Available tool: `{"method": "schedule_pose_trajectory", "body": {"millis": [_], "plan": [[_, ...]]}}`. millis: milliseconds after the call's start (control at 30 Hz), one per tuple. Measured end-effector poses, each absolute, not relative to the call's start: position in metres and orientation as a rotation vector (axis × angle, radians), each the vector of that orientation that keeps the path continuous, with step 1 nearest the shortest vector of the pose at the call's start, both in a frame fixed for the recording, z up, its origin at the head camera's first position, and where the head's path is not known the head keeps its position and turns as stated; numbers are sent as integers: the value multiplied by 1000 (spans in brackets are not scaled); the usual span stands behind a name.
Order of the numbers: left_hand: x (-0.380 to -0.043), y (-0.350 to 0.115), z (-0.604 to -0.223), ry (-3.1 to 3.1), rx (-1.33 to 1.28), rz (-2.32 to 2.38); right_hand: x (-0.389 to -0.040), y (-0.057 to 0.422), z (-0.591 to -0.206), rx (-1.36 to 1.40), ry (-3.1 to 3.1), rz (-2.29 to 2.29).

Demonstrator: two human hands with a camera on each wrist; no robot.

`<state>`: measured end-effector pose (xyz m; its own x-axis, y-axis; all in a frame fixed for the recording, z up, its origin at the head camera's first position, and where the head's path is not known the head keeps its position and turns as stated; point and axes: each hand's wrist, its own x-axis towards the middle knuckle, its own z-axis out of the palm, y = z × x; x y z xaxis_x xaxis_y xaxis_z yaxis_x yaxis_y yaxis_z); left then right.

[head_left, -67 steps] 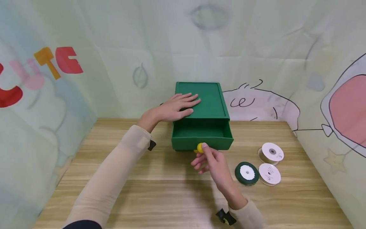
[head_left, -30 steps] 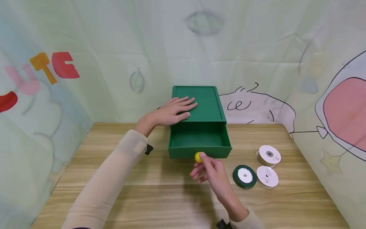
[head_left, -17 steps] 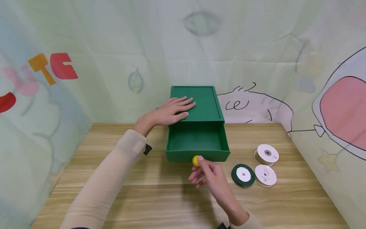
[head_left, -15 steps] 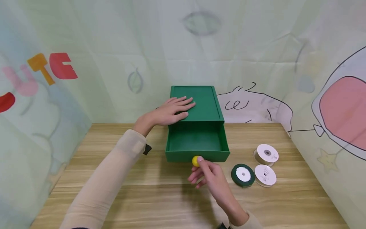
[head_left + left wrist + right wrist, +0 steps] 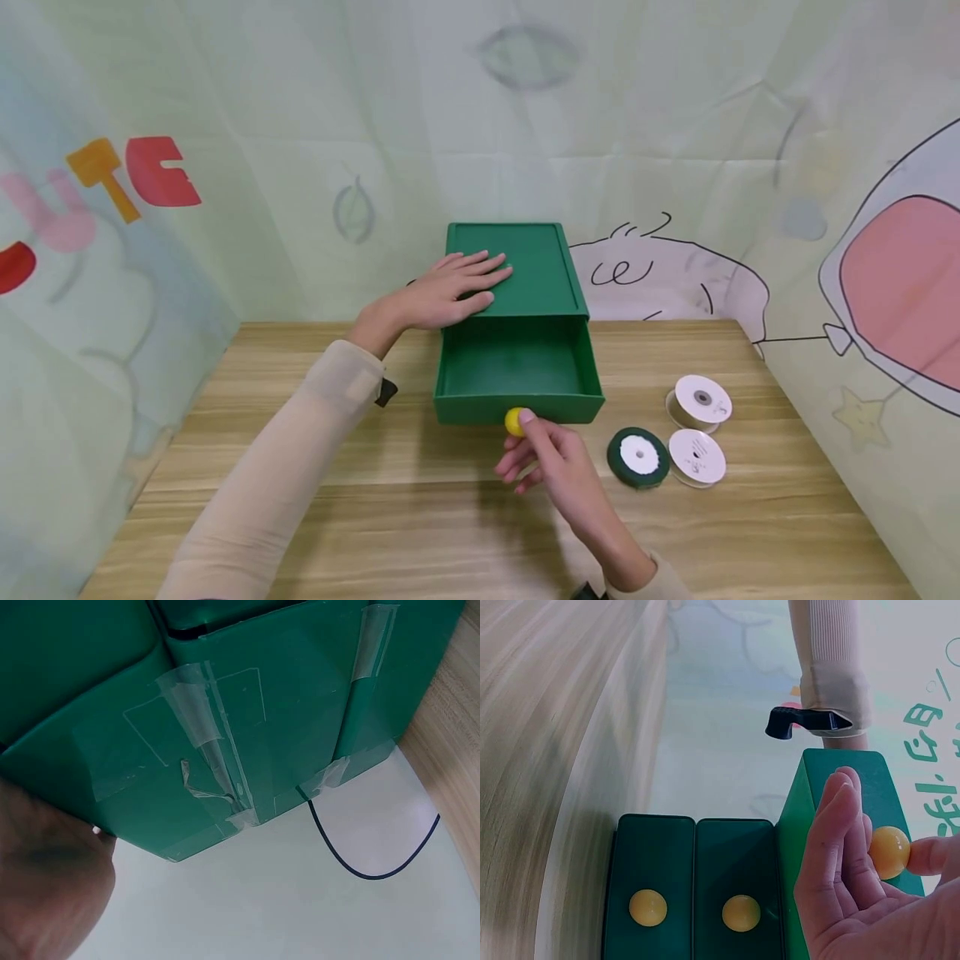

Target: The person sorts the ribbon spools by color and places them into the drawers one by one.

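Note:
A green drawer cabinet [image 5: 536, 267] stands at the back of the table, its top drawer [image 5: 465, 410] pulled well out and nothing visible inside. My left hand [image 5: 442, 296] lies flat on the cabinet's top, fingers spread. With thumb and fingers my right hand [image 5: 558, 467] pinches the drawer's round yellow knob [image 5: 513, 422]; the right wrist view shows the same knob [image 5: 889, 853] between thumb and fingers. Two lower drawers there, each with a yellow knob [image 5: 648, 907], sit pushed in. The left wrist view has the cabinet's taped back [image 5: 292, 712] beside the left hand [image 5: 52, 877].
Right of the drawer, a dark green ribbon spool [image 5: 638, 457] lies near two white-faced spools, a front one [image 5: 697, 457] and a rear one [image 5: 699, 402]. A printed cloth backdrop [image 5: 420, 108] encloses the wooden table [image 5: 420, 533] behind and at both sides.
Over the earlier frames the right hand has drawn the top drawer farther out toward me by its knob. During the last half second it barely moves. The left hand stays on the cabinet top.

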<state>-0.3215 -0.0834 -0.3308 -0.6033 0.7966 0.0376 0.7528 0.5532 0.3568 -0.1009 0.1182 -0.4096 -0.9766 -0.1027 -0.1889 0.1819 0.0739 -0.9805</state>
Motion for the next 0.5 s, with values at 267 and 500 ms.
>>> {"method": "schedule_pose_trajectory", "body": {"millis": [267, 500], "plan": [[-320, -83, -331, 2657, 1330, 506, -100, 120, -411, 65, 2137, -2011], [-319, -85, -330, 2669, 1321, 511, -98, 131, -411, 21, 2184, -1966]]}}
